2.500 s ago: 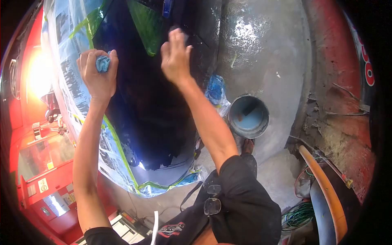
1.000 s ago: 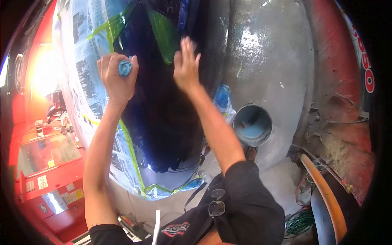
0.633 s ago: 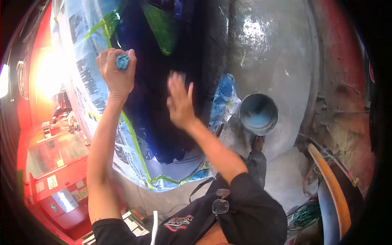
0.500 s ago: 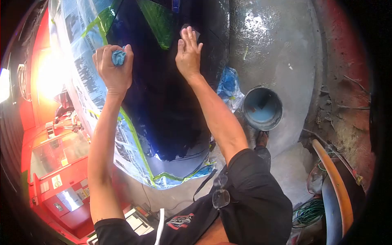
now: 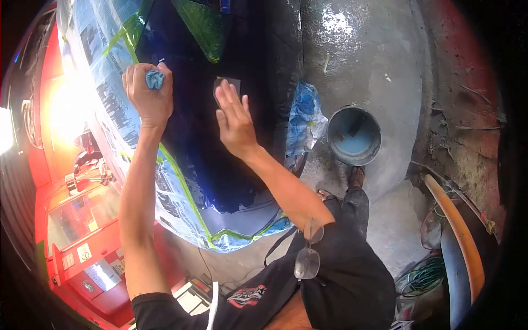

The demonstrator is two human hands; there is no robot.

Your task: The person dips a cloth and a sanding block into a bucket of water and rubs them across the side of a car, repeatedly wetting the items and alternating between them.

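Observation:
My left hand [image 5: 148, 96] is closed around a crumpled light-blue cloth [image 5: 154, 80], at the left edge of a wet, dark blue car panel [image 5: 220, 159]. My right hand [image 5: 237, 121] lies flat on that panel, its outstretched fingers pressing a small dark grey sheet of sandpaper [image 5: 234, 86] against the surface. Part of the sheet shows beyond the fingertips; the rest is hidden under them. Green tape [image 5: 179, 184] and printed masking film [image 5: 115, 99] border the panel on the left and at the near end.
A bucket [image 5: 353, 159] of cloudy bluish water with dark pieces in it stands on the wet concrete floor [image 5: 379, 71] to the right. Blue-and-white film [image 5: 304, 115] hangs beside the panel. Red equipment [image 5: 82, 236] stands at the left, a coiled green hose [image 5: 426, 275] lies lower right.
My right hand has slid nearer to me and leftward over the panel, carrying the sandpaper with it. My left hand stays almost in place with the cloth.

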